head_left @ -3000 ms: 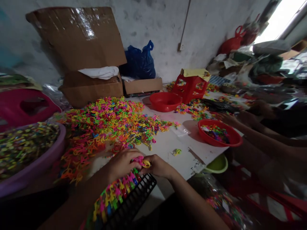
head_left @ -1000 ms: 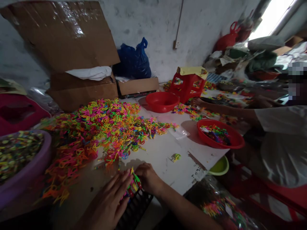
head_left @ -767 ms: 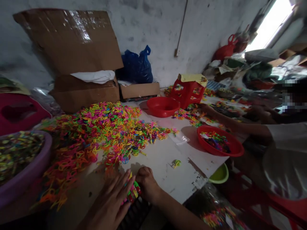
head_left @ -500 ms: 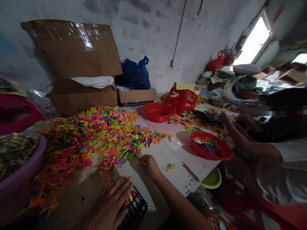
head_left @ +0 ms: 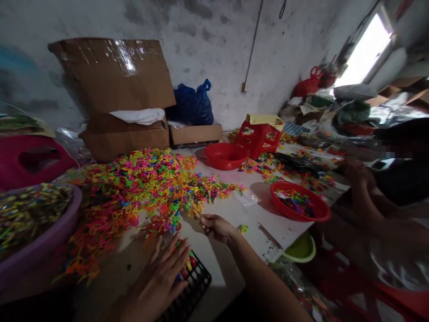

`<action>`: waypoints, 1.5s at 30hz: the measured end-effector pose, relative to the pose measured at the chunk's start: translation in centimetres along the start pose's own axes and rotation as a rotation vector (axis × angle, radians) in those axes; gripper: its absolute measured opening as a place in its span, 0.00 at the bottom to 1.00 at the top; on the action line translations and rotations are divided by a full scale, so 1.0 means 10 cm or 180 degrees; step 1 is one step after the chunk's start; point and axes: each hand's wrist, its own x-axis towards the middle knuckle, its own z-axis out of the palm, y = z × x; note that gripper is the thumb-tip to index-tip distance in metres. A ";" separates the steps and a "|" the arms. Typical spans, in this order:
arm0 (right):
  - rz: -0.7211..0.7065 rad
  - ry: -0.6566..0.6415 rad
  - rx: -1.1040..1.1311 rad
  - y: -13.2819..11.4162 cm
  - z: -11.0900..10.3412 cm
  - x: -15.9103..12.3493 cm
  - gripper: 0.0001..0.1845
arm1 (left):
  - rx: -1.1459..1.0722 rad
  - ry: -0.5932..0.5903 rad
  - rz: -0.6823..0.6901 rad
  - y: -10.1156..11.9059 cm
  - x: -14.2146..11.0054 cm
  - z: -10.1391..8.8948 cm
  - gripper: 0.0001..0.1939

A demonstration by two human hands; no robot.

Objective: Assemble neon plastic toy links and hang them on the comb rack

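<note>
A big heap of small neon plastic rings (head_left: 147, 183) covers the white table (head_left: 231, 210). My left hand (head_left: 164, 277) lies flat, fingers spread, on a black grid tray (head_left: 192, 288) filled with coloured pieces at the table's near edge. My right hand (head_left: 214, 226) reaches to the heap's near edge, its fingertips pinched on a small yellow piece (head_left: 200, 217). A loose green-yellow piece (head_left: 243, 228) lies just right of that hand.
A purple basin (head_left: 50, 237) of pieces sits at left, cardboard boxes (head_left: 124, 120) and a blue bag (head_left: 192, 103) at the back. Two red bowls (head_left: 226, 154) (head_left: 300, 203), a red stool (head_left: 259, 134) and a green bowl (head_left: 301, 248) stand right. Another person's arms (head_left: 365, 197) work at the right side.
My right hand left the black tray and reached forward to the heap's edge, pinching a piece. My left hand stayed flat on the tray. The other person's arms shifted.
</note>
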 end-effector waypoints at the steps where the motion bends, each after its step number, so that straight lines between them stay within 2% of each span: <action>1: -0.0098 -0.0033 0.0403 0.03 0.02 -0.07 0.23 | 0.0025 -0.0014 -0.0019 0.00 -0.02 -0.03 0.30; 4: -0.0460 -0.0073 0.1297 0.12 0.16 -0.22 0.24 | -0.0002 -0.0001 -0.0098 0.00 -0.06 -0.08 0.30; 10: -0.0820 -0.0105 0.1069 0.19 0.52 -0.27 0.18 | -0.0007 -0.0120 0.0069 -0.04 -0.08 -0.10 0.27; 16: -0.0931 -0.0096 0.0920 0.24 0.57 -0.15 0.18 | 0.0006 -0.0128 0.0050 -0.03 -0.09 -0.06 0.28; 19: -0.0855 0.0337 0.1047 0.23 0.55 -0.16 0.17 | 0.0072 -0.0116 0.0025 -0.02 -0.12 -0.02 0.29; 23: -0.0701 0.1233 0.1324 0.17 0.55 -0.21 0.17 | 0.0189 -0.0205 -0.0024 -0.02 -0.13 -0.02 0.29; 25: -0.0692 0.1410 0.1249 0.17 0.54 -0.24 0.17 | 0.0231 -0.0266 -0.0063 0.00 -0.12 -0.05 0.28; 27: -0.0740 0.1213 0.0969 0.19 0.53 -0.27 0.15 | 0.0217 -0.0304 -0.0104 0.03 -0.11 -0.08 0.28; 31: -0.0999 0.0201 0.0175 0.26 0.48 -0.27 0.12 | 0.0006 -0.0210 -0.0126 0.04 -0.09 -0.13 0.28; 33: -0.1135 -0.0114 -0.0201 0.30 0.46 -0.23 0.11 | -0.0075 -0.0153 -0.0093 0.02 -0.09 -0.12 0.28; 37: -0.1719 -0.0236 -0.1117 0.32 0.47 -0.08 0.10 | -0.0137 -0.0151 -0.0085 -0.03 -0.12 -0.10 0.31; 40: -0.2092 -0.0378 -0.1655 0.28 0.49 -0.01 0.09 | -0.0375 -0.0126 -0.0400 -0.01 -0.14 -0.10 0.33; 42: -0.2027 -0.0385 -0.1959 0.24 0.53 -0.01 0.09 | -0.0588 -0.0050 -0.0563 0.04 -0.13 -0.12 0.32; 45: -0.1810 -0.0316 -0.2374 0.22 0.57 -0.08 0.08 | -0.0697 -0.0002 -0.0450 0.05 -0.09 -0.14 0.29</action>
